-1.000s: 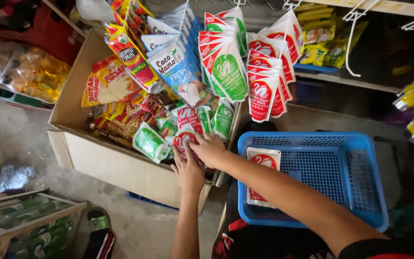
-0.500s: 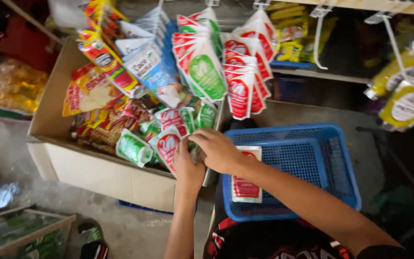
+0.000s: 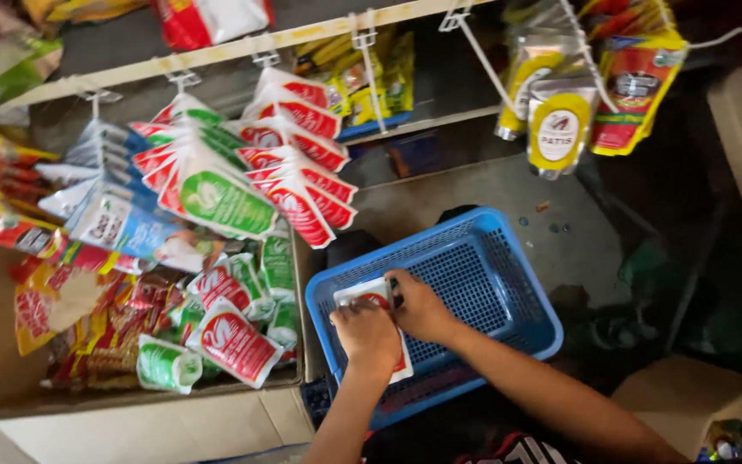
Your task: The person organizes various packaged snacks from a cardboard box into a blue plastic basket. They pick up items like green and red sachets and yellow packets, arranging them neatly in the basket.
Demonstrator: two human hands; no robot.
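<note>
Two hands press on a red-and-white sachet (image 3: 380,296) lying in the blue plastic basket (image 3: 508,283): the left hand (image 3: 367,335) lies flat over it, fingers pressed together, while the right hand (image 3: 418,305) pinches its far edge; a cardboard box (image 3: 130,421) of sachets stands just left

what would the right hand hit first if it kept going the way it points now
The right hand points left across the blue basket, onto the red and white sachets it already touches. Beyond those, it would probably meet the basket's left wall, then the cardboard box, though depth is hard to judge.
</note>
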